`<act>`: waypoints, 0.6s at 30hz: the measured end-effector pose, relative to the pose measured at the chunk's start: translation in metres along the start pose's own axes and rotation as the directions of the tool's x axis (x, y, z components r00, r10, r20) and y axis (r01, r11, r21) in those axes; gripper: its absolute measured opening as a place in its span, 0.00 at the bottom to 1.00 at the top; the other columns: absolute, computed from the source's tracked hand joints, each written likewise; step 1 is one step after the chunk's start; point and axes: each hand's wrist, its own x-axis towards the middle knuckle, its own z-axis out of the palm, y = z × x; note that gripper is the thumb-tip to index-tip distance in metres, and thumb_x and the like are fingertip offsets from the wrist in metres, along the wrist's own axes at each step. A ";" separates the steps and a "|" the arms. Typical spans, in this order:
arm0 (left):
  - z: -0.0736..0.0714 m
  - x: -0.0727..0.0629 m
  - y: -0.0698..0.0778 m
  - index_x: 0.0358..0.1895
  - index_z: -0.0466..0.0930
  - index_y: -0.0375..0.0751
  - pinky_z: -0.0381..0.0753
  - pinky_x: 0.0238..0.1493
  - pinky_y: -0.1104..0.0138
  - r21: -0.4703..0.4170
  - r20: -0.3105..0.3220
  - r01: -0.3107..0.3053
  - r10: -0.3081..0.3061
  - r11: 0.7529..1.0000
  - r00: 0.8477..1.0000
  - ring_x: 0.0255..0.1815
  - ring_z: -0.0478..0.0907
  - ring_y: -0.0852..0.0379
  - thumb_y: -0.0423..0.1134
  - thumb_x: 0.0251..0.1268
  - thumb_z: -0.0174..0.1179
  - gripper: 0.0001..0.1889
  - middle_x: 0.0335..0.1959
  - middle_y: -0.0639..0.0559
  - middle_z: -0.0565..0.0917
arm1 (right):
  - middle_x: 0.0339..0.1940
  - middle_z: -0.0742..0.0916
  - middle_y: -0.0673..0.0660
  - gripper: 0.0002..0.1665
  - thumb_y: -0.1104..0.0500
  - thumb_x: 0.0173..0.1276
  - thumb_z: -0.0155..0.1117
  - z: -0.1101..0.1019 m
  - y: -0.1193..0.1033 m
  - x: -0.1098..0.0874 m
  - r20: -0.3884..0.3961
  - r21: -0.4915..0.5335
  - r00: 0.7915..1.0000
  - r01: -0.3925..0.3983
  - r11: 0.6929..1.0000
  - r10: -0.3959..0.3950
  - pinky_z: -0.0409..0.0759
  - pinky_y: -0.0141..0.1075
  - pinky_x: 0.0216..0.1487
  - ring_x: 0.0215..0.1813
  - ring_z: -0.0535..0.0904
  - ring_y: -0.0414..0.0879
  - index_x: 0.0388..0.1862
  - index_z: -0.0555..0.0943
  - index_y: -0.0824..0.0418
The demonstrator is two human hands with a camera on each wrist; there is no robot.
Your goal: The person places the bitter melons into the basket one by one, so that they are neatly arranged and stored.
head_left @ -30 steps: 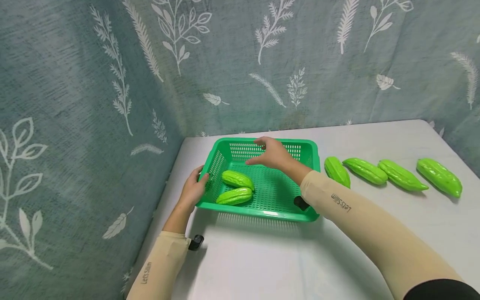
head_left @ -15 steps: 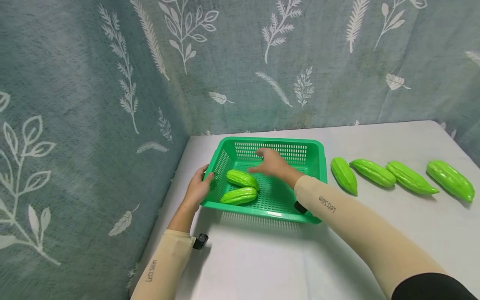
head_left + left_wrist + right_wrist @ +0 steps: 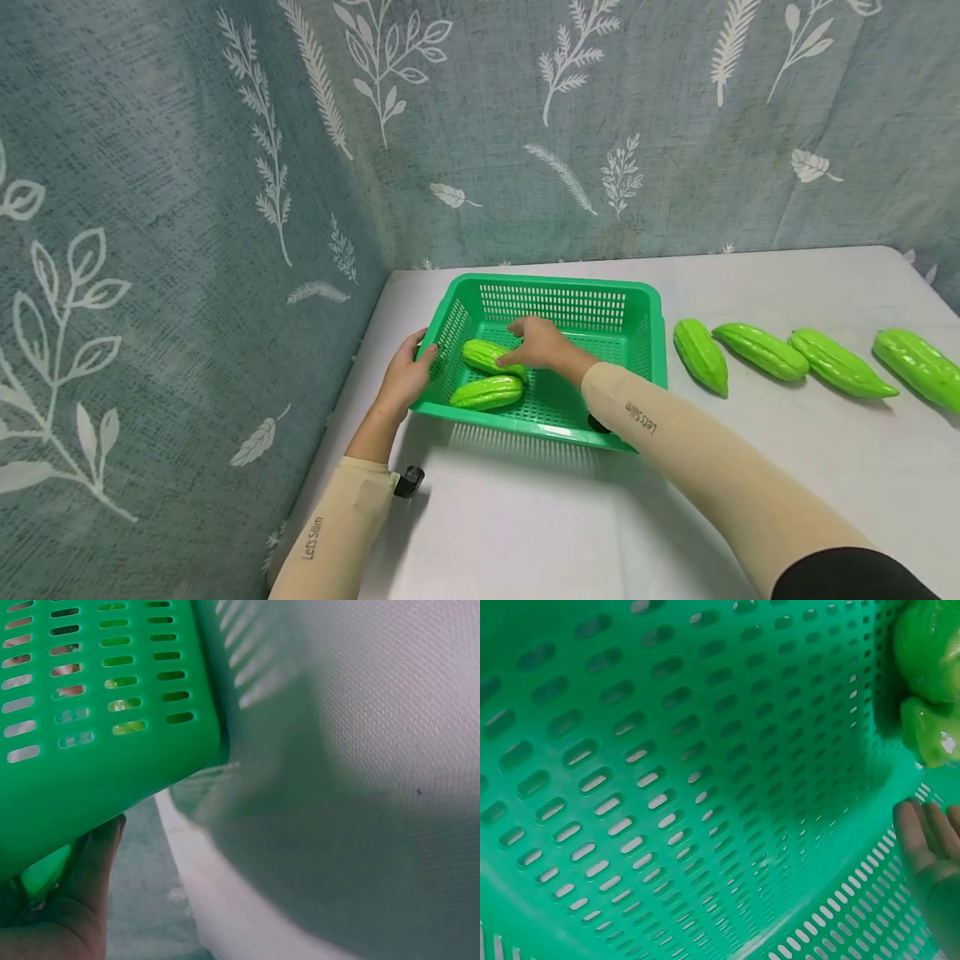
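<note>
A green plastic basket (image 3: 555, 280) with slotted walls stands on the white table. My left hand (image 3: 406, 372) grips its left rim, thumb over the inner side; the left wrist view shows that hand (image 3: 79, 900) at the basket's corner. Two ridged green bitter melons lie in the left part of the basket, an upper one (image 3: 482, 353) and a lower one (image 3: 486, 392). Over the upper melon's right end is my right hand (image 3: 546, 343), thumb and fingers spread apart. In the right wrist view, a gap shows between the right hand (image 3: 934, 862) and the melons (image 3: 930, 656).
Right of the basket, several more bitter melons lie in a row on the table (image 3: 525, 517); the closest one (image 3: 701, 357) is near the basket's right wall. A grey-green cloth (image 3: 480, 225) with white leaf prints hangs behind and along the left side.
My right hand has come down into the basket, closer to the upper bitter melon. My left hand keeps its grip on the rim. The head view has turned slightly, shifting everything rightward.
</note>
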 end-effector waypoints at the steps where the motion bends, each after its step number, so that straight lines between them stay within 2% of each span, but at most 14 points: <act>1: 0.000 0.000 0.000 0.81 0.54 0.47 0.67 0.63 0.40 0.002 0.001 -0.004 0.004 1.000 1.000 0.68 0.68 0.37 0.48 0.83 0.47 0.30 0.72 0.38 0.67 | 0.68 0.77 0.65 0.44 0.49 0.64 0.76 0.000 0.000 0.000 0.009 -0.001 1.000 -0.004 1.000 0.004 0.75 0.50 0.62 0.67 0.73 0.59 0.72 0.71 0.69; 9: 0.000 -0.001 -0.001 0.81 0.55 0.47 0.68 0.63 0.41 0.004 0.003 0.000 0.000 1.000 1.000 0.67 0.68 0.38 0.49 0.83 0.47 0.30 0.71 0.38 0.68 | 0.63 0.81 0.66 0.37 0.54 0.66 0.75 0.006 0.005 0.003 0.072 -0.053 0.997 0.032 0.998 -0.028 0.77 0.47 0.61 0.66 0.76 0.58 0.69 0.74 0.69; 18: 0.000 0.000 0.000 0.81 0.55 0.48 0.67 0.64 0.42 0.006 0.006 0.001 -0.001 1.000 1.000 0.67 0.68 0.39 0.49 0.82 0.47 0.30 0.71 0.39 0.69 | 0.64 0.81 0.65 0.34 0.54 0.69 0.72 0.009 0.005 0.008 0.093 -0.110 0.995 0.032 0.993 -0.022 0.76 0.46 0.62 0.66 0.76 0.57 0.69 0.75 0.66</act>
